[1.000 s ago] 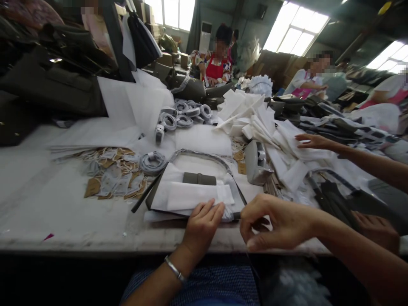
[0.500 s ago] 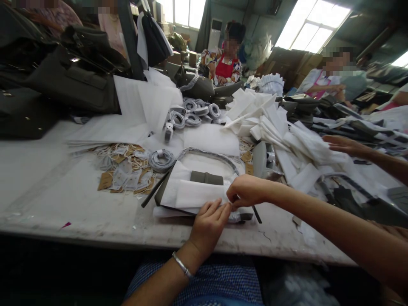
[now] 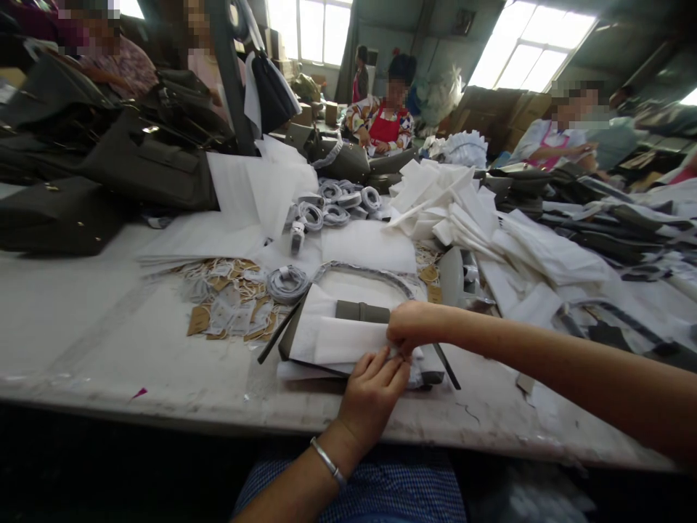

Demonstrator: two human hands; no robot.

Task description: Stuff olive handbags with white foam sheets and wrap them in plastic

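In front of me a dark grey-green handbag (image 3: 288, 335) lies flat on the table, its wrapped handle (image 3: 375, 272) arching away from me. White foam sheets (image 3: 343, 340) cover much of its front, leaving a dark strap tab (image 3: 362, 311) bare. My left hand (image 3: 375, 388), a silver bangle at its wrist, lies with fingers stretched out on the bag's near right part. Just beyond it, my right hand (image 3: 414, 327) is closed, its fingertips pinching at the right end of the foam sheet. The exact grip is partly hidden by the fingers.
Tags with strings (image 3: 231, 309) and a coiled wrapped strap (image 3: 287, 283) lie left of the bag. More coils (image 3: 332, 207), a heap of white foam pieces (image 3: 451, 196) and dark bags (image 3: 147, 163) stand farther back. The table's near edge (image 3: 190, 418) runs before me. Co-workers (image 3: 384, 120) sit beyond.
The view has shifted slightly, so the table things sit farther right and lower. Both my hands stay at the bag's right part. Another person's hand at the right has left the view.
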